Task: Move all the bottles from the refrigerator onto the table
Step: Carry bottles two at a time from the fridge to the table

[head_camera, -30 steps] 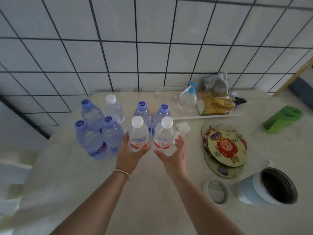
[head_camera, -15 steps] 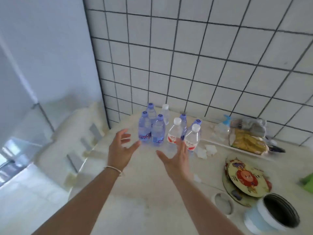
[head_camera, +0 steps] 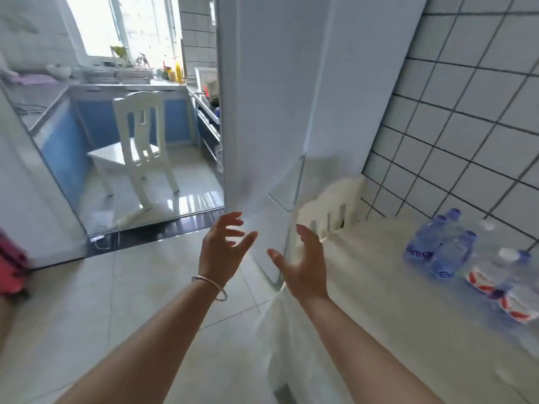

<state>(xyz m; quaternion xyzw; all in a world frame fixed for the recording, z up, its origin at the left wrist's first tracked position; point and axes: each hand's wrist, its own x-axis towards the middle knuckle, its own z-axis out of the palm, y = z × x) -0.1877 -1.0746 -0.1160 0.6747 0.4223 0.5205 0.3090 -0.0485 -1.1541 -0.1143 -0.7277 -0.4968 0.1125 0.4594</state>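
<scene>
Several clear water bottles (head_camera: 455, 252) stand blurred at the right edge on the pale table (head_camera: 379, 301); some have blue caps and labels, others white caps and red labels (head_camera: 484, 279). My left hand (head_camera: 223, 252) and my right hand (head_camera: 303, 260) hang in mid-air to the left of the table, above the floor, both empty with fingers spread. A bracelet circles my left wrist. No refrigerator can be made out in this view.
A white wall panel (head_camera: 262, 97) rises straight ahead beside a doorway. Beyond it stands a white chair (head_camera: 137, 147) before blue cabinets. A white chair back (head_camera: 332, 211) sits at the table's far end. Something red (head_camera: 11, 263) lies at the left edge. Tiled wall on the right.
Both hands let go of the two white-capped bottles on the table and drew back. The view swung left, away from the table, toward the doorway.
</scene>
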